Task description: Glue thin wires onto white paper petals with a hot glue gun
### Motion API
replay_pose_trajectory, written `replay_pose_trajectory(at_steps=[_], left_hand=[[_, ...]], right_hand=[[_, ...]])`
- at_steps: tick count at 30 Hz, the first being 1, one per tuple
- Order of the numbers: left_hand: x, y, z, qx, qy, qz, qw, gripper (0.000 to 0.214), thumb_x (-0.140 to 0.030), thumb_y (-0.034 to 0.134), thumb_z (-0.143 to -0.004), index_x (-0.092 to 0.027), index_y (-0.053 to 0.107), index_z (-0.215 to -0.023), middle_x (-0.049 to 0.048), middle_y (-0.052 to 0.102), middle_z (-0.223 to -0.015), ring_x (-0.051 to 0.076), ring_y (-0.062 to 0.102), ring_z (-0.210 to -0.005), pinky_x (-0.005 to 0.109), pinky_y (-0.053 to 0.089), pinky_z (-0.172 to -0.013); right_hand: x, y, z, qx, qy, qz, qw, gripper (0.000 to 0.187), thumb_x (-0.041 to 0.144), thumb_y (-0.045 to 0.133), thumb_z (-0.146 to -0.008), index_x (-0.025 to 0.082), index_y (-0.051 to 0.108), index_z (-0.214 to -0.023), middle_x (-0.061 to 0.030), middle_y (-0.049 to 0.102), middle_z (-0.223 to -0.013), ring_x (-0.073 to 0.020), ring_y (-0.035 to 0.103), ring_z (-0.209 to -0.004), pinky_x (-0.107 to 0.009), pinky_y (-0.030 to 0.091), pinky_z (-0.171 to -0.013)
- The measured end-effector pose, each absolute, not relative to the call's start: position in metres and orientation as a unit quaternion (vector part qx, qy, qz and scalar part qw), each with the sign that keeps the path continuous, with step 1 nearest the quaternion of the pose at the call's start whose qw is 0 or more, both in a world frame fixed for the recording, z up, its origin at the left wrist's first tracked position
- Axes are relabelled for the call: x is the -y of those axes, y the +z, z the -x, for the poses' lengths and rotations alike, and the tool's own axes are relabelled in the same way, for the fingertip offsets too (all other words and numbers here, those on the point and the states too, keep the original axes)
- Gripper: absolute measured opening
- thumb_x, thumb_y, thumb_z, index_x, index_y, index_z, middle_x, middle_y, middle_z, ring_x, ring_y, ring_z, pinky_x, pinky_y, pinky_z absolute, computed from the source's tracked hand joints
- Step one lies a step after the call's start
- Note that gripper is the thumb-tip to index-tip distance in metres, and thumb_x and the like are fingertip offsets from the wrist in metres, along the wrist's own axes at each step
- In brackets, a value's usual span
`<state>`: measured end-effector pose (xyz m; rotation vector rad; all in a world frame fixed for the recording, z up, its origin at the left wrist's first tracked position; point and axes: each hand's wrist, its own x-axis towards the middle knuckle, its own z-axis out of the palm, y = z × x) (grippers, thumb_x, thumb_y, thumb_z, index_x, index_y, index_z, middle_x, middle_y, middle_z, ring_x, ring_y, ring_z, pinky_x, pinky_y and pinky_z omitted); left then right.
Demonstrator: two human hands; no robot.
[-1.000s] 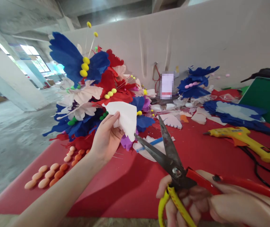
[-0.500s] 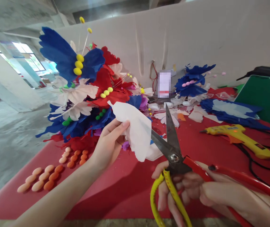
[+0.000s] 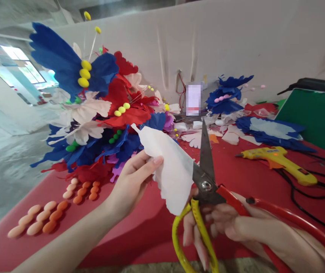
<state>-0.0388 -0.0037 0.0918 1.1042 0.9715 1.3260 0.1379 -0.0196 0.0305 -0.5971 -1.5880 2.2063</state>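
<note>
A: Condition of the left grip?

B: Left hand (image 3: 135,182) closed in a pinch. Thumb lies on the near face of a white piece (image 3: 176,174), fingers behind it. The piece is held up off the red table (image 3: 139,242), slanting down to the right, with a narrow tail at its upper left end and a scalloped lower left edge.

A: And the right?

B: Right hand (image 3: 248,227) wrapped around the handles of the scissors (image 3: 206,185), one handle yellow, the other red. Blades spread well apart. One points upward, clear of the piece; the other meets the piece's right edge and appears to run behind it, though its tip is hidden.

A: Articles on the table to the left?

B: Peach ovals (image 3: 44,215) and orange ovals (image 3: 56,216), set in rows of three near the left forearm. Past them, a heap of butterflies in blue, red, pale and purple; the topmost, a blue butterfly (image 3: 54,57), carries yellow beads (image 3: 84,74).

A: To the right?

B: A yellow glue gun (image 3: 279,163) on its side, black cable (image 3: 296,197) trailing. Behind it, stacked blue cut-outs (image 3: 245,127) with a pale cut-out (image 3: 272,131) on top, near a green board (image 3: 313,117).
</note>
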Motion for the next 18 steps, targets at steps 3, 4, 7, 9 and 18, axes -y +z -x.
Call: replay_pose_trajectory(at_steps=[3, 4, 7, 9, 18], left_hand=[[0.002, 0.090, 0.040, -0.407, 0.561, -0.461, 0.554, 0.009, -0.023, 0.069, -0.063, -0.016, 0.064, -0.067, -0.0045, 0.059, -0.053, 0.007, 0.049, -0.044, 0.016, 0.040, -0.041], [0.002, 0.089, 0.040, -0.407, 0.560, -0.462, 0.555, 0.009, -0.023, 0.069, -0.063, -0.016, 0.064, -0.068, -0.0045, 0.058, -0.053, 0.007, 0.049, -0.044, 0.016, 0.040, -0.041], [0.002, 0.089, 0.040, -0.407, 0.558, -0.467, 0.552, 0.009, -0.023, 0.069, -0.063, -0.016, 0.064, -0.068, -0.0045, 0.058, -0.052, 0.007, 0.050, -0.045, 0.016, 0.040, -0.043], [0.002, 0.089, 0.040, -0.411, 0.556, -0.472, 0.547, 0.010, -0.023, 0.069, -0.063, -0.015, 0.063, -0.065, -0.0040, 0.058, -0.053, 0.007, 0.050, -0.046, 0.016, 0.040, -0.044], [0.004, 0.091, 0.042, -0.402, 0.555, -0.509, 0.521, 0.009, -0.022, 0.068, -0.067, -0.016, 0.064, -0.062, -0.0031, 0.058, -0.050, 0.009, 0.049, -0.049, 0.018, 0.041, -0.051]], right_hand=[[0.024, 0.049, -0.138, 0.514, 0.791, 0.247, 0.222, 0.040, 0.047, 0.036, -0.082, 0.015, 0.056, -0.071, -0.0013, 0.051, -0.058, -0.0100, 0.049, -0.049, -0.027, 0.045, -0.057], [0.025, 0.054, -0.139, 0.507, 0.793, 0.250, 0.227, 0.038, 0.047, 0.039, -0.081, 0.015, 0.056, -0.072, -0.0018, 0.052, -0.060, -0.0104, 0.050, -0.050, -0.028, 0.045, -0.058], [0.026, 0.064, -0.142, 0.485, 0.803, 0.256, 0.233, 0.034, 0.046, 0.046, -0.078, 0.014, 0.057, -0.081, -0.0019, 0.053, -0.063, -0.0107, 0.051, -0.054, -0.027, 0.045, -0.058], [0.026, 0.064, -0.143, 0.457, 0.820, 0.255, 0.231, 0.034, 0.045, 0.049, -0.077, 0.014, 0.055, -0.088, -0.0007, 0.053, -0.064, -0.0089, 0.049, -0.051, -0.024, 0.043, -0.054], [0.031, 0.066, -0.143, 0.365, 0.863, 0.297, 0.186, 0.035, 0.049, 0.062, -0.069, 0.016, 0.055, -0.078, 0.0047, 0.046, -0.050, -0.0007, 0.041, -0.043, -0.010, 0.030, -0.042]])
